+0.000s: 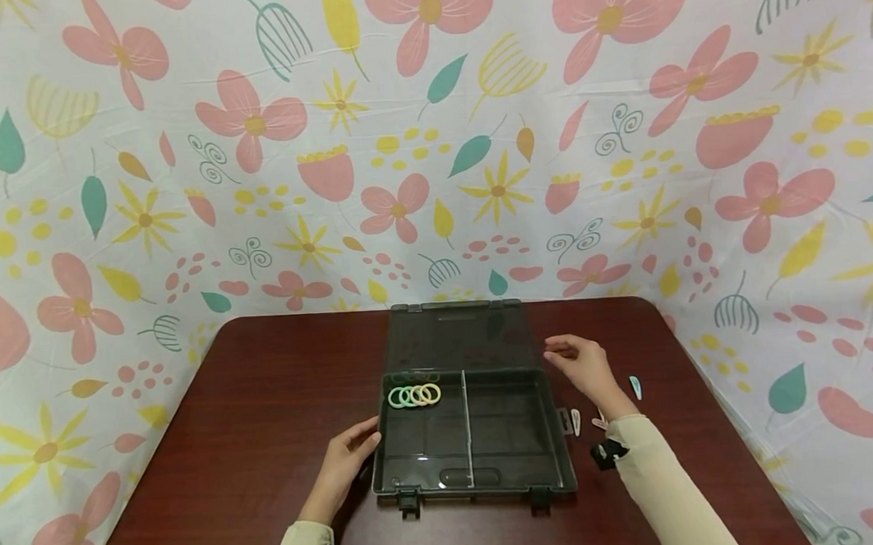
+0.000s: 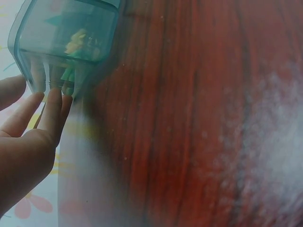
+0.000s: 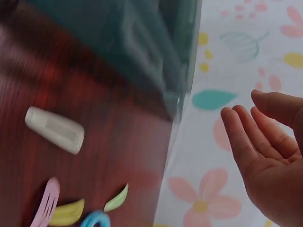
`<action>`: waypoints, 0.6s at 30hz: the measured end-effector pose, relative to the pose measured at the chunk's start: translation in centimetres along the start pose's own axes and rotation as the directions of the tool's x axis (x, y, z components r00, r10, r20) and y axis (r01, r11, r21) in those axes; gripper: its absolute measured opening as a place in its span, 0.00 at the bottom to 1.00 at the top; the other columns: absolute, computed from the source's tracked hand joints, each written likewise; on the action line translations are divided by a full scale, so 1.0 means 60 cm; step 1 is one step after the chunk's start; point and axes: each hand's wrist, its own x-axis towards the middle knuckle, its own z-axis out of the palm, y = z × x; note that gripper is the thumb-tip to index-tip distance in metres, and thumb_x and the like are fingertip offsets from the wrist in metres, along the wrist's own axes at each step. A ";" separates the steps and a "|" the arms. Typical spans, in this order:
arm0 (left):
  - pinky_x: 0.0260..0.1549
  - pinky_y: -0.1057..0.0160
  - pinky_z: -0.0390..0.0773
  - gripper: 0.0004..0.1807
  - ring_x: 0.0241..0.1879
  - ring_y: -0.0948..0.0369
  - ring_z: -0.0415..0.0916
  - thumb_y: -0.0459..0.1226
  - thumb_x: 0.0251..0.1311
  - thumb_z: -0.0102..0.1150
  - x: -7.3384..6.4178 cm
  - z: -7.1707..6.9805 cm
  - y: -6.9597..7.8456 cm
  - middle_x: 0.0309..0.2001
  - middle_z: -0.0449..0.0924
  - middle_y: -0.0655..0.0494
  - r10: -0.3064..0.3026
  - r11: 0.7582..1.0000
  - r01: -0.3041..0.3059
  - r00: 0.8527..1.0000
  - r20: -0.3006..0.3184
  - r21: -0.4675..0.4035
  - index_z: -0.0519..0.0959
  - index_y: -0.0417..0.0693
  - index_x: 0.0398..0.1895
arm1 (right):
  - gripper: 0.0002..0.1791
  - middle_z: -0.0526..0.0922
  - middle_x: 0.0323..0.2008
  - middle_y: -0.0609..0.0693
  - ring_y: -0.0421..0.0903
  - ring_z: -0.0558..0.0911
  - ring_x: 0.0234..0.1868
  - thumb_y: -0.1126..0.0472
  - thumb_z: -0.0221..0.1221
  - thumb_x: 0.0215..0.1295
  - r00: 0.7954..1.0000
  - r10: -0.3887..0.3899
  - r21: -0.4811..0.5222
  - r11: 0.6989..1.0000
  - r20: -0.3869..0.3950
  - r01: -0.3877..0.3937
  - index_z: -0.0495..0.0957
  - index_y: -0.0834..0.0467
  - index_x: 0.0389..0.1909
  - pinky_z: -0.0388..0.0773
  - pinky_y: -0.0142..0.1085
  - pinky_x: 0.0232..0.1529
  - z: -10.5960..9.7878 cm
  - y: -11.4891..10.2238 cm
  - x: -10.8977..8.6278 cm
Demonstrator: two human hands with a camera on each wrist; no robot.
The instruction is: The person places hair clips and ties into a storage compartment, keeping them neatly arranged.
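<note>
A dark see-through plastic box (image 1: 517, 474) lies on the table with its lid (image 1: 458, 337) folded back. Inside its left compartment, several green-to-yellow rings (image 1: 415, 396) overlap in a row; the right compartment holds nothing visible. At the box's left wall, my left hand (image 1: 346, 462) rests its fingertips, also seen touching the wall in the left wrist view. My right hand (image 1: 584, 368) hovers beside the lid's right edge, fingers slightly bent and holding nothing. Right of the box lie a white hair clip (image 1: 576, 421), a pinkish clip (image 1: 598, 423) and a light blue clip (image 1: 636, 387).
The right wrist view shows a pale tapered piece (image 3: 56, 130), a pink clip (image 3: 46, 203), a yellow clip (image 3: 68, 213), a green clip (image 3: 116, 197) and part of a blue ring (image 3: 96, 220). A flowered cloth (image 1: 415, 142) hangs behind the brown table (image 1: 265, 397).
</note>
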 end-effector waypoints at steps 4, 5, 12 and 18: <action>0.53 0.63 0.73 0.21 0.61 0.48 0.68 0.34 0.66 0.57 -0.001 0.000 0.000 0.60 0.73 0.39 0.004 1.000 -0.004 1.000 -0.003 0.002 0.74 0.35 0.61 | 0.15 0.84 0.43 0.60 0.56 0.83 0.43 0.63 0.62 0.64 0.998 0.051 -0.024 0.998 -0.023 -0.051 0.80 0.63 0.50 0.77 0.28 0.34 -0.027 0.021 -0.008; 0.53 0.63 0.73 0.21 0.61 0.47 0.68 0.34 0.66 0.57 -0.001 0.000 0.000 0.60 0.73 0.39 0.005 1.000 -0.005 1.000 -0.004 0.003 0.74 0.35 0.61 | 0.15 0.84 0.43 0.60 0.55 0.83 0.43 0.62 0.62 0.65 0.998 0.064 -0.030 0.997 -0.028 -0.065 0.80 0.63 0.51 0.77 0.27 0.34 -0.033 0.027 -0.009; 0.52 0.65 0.73 0.22 0.61 0.47 0.68 0.36 0.65 0.58 0.002 0.000 -0.003 0.60 0.73 0.38 0.020 1.000 -0.020 1.000 0.002 0.003 0.74 0.35 0.60 | 0.18 0.83 0.46 0.61 0.37 0.81 0.39 0.59 0.59 0.67 0.983 0.178 -0.021 0.984 -0.043 -0.179 0.77 0.62 0.56 0.77 0.28 0.33 -0.072 0.067 -0.029; 0.49 0.70 0.73 0.22 0.60 0.48 0.69 0.35 0.65 0.59 0.003 -0.001 -0.006 0.59 0.74 0.38 0.017 1.000 -0.017 1.000 -0.006 -0.003 0.74 0.34 0.60 | 0.21 0.83 0.46 0.62 0.24 0.76 0.36 0.58 0.60 0.67 0.978 0.201 -0.019 0.979 -0.050 -0.203 0.75 0.63 0.58 0.76 0.25 0.33 -0.087 0.099 -0.051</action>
